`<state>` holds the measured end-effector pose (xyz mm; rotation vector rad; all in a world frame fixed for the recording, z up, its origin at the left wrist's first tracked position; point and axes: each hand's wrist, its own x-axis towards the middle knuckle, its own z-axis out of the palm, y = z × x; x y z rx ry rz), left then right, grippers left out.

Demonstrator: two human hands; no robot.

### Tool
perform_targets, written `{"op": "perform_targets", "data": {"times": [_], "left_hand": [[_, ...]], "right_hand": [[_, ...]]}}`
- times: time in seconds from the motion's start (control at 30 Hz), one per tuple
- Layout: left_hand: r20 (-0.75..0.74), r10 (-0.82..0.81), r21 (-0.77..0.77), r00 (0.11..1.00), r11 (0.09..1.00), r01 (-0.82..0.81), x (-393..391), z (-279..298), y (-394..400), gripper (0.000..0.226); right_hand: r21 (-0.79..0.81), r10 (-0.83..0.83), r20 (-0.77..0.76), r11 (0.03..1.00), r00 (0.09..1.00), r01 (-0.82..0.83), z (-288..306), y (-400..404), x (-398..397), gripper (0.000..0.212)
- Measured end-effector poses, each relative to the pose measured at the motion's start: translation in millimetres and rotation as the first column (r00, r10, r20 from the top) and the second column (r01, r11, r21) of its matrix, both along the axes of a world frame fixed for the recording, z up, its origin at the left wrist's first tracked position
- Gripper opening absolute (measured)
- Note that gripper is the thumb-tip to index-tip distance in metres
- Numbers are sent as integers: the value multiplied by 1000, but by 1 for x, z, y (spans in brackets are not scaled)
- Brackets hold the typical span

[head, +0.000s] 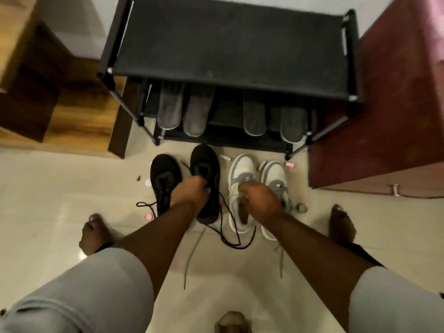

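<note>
Centre of frame: black lace-up sneaker (204,164), its collar enclosed by the curled fingers of the left hand (189,191), whose grip is closed firmly on the shoe. Just to the right: white-and-grey low-top sneaker (241,169), its opening held by the right hand (259,198), grip likewise closed. The second black sneaker (165,174) and second white sneaker (275,171) flank them on the cream tiled floor (48,188). Upper frame: black fabric-topped shoe rack (230,44) holding grey slippers (182,109).
</note>
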<state>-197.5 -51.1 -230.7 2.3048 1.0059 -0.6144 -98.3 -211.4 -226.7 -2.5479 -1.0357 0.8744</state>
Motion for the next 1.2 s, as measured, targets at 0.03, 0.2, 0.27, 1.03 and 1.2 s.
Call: {"op": "perform_targets", "data": {"times": [0.03, 0.2, 0.27, 1.03, 1.2], "left_hand": [[71, 65, -38, 995, 997, -62, 14, 8, -5, 25], [314, 415, -274, 854, 901, -337, 86, 30, -29, 10], [355, 471, -324, 808, 872, -367, 110, 28, -32, 7], [253, 800, -629, 544, 563, -536, 219, -31, -8, 25], [242, 821, -702, 517, 516, -490, 156, -12, -35, 16]], "right_hand": [[36, -64, 12, 997, 998, 64, 10, -9, 10, 13], [225, -405, 8, 891, 914, 393, 41, -34, 66, 4], [229, -524, -36, 824, 851, 518, 38, -33, 92, 7], [151, -695, 186, 718, 694, 679, -38, 19, 201, 77], [203, -688, 124, 723, 715, 660, -8, -5, 138, 78]]}}
